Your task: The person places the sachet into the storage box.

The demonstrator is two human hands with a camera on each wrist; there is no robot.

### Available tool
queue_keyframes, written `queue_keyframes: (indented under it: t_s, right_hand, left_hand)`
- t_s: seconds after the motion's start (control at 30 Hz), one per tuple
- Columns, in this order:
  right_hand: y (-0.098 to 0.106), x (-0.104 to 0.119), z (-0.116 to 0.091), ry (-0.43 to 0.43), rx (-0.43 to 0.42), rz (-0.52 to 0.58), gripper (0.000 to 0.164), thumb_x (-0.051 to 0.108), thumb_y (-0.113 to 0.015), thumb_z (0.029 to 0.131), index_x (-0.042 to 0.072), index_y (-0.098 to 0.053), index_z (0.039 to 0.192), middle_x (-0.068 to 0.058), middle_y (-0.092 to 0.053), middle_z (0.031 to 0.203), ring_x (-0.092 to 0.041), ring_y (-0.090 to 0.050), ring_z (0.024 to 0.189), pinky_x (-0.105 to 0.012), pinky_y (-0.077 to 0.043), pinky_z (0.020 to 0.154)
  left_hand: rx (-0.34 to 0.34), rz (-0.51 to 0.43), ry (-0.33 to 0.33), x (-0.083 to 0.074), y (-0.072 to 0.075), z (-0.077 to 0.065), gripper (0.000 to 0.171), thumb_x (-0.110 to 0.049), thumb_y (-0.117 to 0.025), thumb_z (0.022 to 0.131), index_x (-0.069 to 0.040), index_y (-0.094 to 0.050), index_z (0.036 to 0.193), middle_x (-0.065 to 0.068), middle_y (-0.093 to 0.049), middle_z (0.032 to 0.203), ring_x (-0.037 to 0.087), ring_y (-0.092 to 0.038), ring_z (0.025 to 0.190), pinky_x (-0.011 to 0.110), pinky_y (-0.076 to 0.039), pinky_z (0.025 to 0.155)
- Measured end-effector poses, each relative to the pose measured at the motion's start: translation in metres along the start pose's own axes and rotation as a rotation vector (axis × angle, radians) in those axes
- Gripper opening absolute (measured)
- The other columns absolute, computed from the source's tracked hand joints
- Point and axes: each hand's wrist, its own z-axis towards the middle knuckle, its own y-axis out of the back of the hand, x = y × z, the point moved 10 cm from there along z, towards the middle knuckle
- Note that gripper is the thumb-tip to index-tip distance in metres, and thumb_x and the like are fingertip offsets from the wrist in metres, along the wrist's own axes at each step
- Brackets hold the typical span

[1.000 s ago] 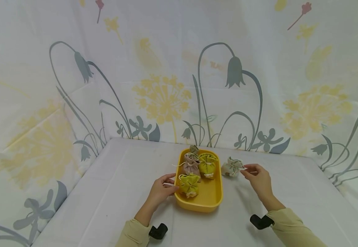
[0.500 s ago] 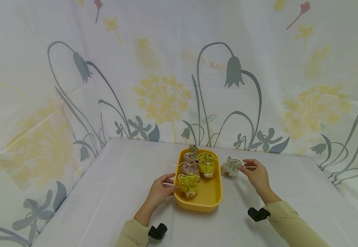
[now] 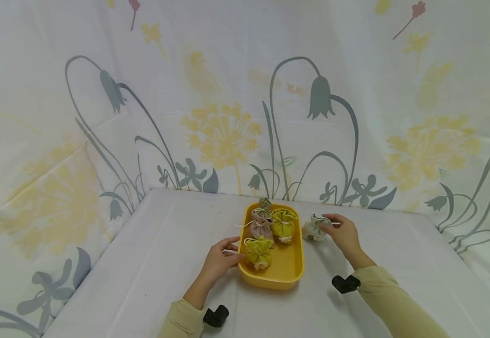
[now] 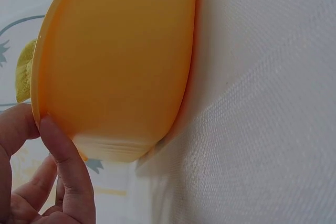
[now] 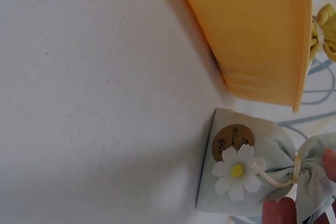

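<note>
My left hand (image 3: 219,258) grips the left rim of a yellow plastic tray (image 3: 285,272), its thumb and a finger on either side of the rim in the left wrist view. Just right of the tray a pale green drawstring pouch (image 3: 315,231) stands on the table. It bears a white fabric daisy (image 5: 237,171) and a round brown label (image 5: 231,140), and a cream cord ties its neck. My right hand (image 3: 344,237) pinches its gathered top, with fingertips (image 5: 278,211) on both sides of the cloth. Part of that hand lies outside the right wrist view.
In the tray sit two yellow-green pouches, one near the front (image 3: 258,253) and one at the back right (image 3: 284,226). A mauve pouch (image 3: 262,226) and a grey-green pouch (image 3: 265,203) stand behind. A flower-printed cloth (image 3: 228,94) hangs behind the white table (image 3: 177,225).
My right hand has moved left, from the end of the pouch's cord to its gathered top. The left hand and tray stay where they were.
</note>
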Motion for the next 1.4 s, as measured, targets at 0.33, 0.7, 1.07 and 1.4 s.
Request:
queue_keyframes:
  t_s: [0.33, 0.7, 1.07, 1.4]
  right_hand:
    - [-0.002, 0.004, 0.006, 0.005, -0.032, 0.053, 0.029, 0.012, -0.065, 0.087, -0.006, -0.064, 0.11, -0.018, -0.063, 0.099, -0.01, -0.06, 0.076, -0.018, -0.052, 0.066]
    - [0.002, 0.006, 0.008, -0.014, -0.052, 0.119, 0.028, 0.011, -0.063, 0.089, -0.01, -0.063, 0.106, -0.017, -0.062, 0.094, -0.006, -0.062, 0.069, -0.018, -0.053, 0.066]
    - [0.008, 0.016, -0.008, -0.048, -0.035, 0.144, 0.03, 0.014, -0.06, 0.091, -0.009, -0.061, 0.11, -0.016, -0.06, 0.096, -0.005, -0.061, 0.071, -0.027, -0.055, 0.071]
    - [0.018, 0.033, -0.022, -0.027, -0.058, 0.202, 0.03, 0.014, -0.061, 0.09, -0.009, -0.061, 0.109, -0.009, -0.064, 0.089, -0.003, -0.061, 0.071, -0.025, -0.055, 0.069]
  left_hand:
    - [0.0, 0.001, -0.004, 0.0, 0.001, 0.0, 0.051, -0.01, -0.072, 0.079, -0.004, -0.056, 0.126, 0.008, -0.055, 0.097, 0.016, -0.06, 0.079, 0.029, -0.055, 0.066]
    - [0.013, -0.013, -0.004, 0.0, 0.0, 0.001, 0.052, -0.01, -0.073, 0.078, -0.003, -0.055, 0.127, 0.009, -0.055, 0.098, 0.016, -0.06, 0.08, 0.029, -0.056, 0.067]
    - [0.012, -0.016, 0.0, 0.001, 0.0, 0.001, 0.052, -0.01, -0.073, 0.078, -0.003, -0.055, 0.127, 0.008, -0.055, 0.098, 0.016, -0.06, 0.08, 0.029, -0.056, 0.067]
    - [0.002, 0.0, 0.002, 0.001, 0.0, 0.0, 0.052, -0.01, -0.072, 0.079, -0.004, -0.055, 0.127, 0.008, -0.055, 0.097, 0.016, -0.06, 0.08, 0.029, -0.055, 0.067]
